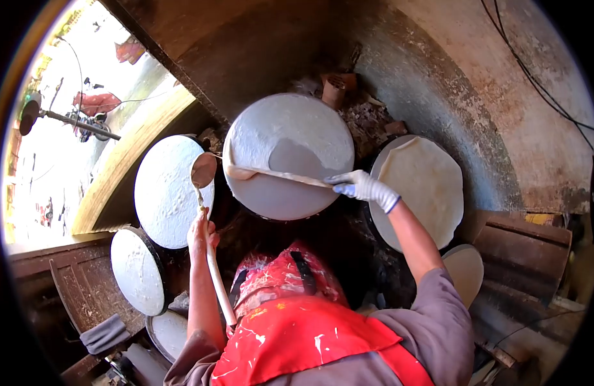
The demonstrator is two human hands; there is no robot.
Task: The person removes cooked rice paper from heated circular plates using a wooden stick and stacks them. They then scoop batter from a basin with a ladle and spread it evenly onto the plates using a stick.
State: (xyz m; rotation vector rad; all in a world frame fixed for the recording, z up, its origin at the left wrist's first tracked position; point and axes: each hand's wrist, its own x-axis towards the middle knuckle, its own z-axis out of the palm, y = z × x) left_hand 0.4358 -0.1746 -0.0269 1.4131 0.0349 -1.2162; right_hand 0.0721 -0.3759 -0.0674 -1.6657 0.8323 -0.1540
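My bare left hand (pixel 201 234) is closed round the long handle of a ladle (pixel 204 171). The ladle's round brown bowl is up by the left edge of the middle griddle, and its pale handle runs down toward my apron. My right hand (pixel 366 188), in a white-and-grey glove, grips the end of a long wooden spreader (pixel 287 175). The spreader lies across the round middle griddle (pixel 258 199), its wide end at the left rim. Pale batter (pixel 265 128) coats part of that griddle, with a greyer patch near its centre.
Round griddles covered in white batter stand at left (pixel 171 193) and lower left (pixel 137 271). On the right griddle lies a pale thin sheet (pixel 422 186). A red apron (pixel 310 334) covers my front. Broken clay pieces (pixel 334 90) sit behind, near a curved wall (pixel 451 109).
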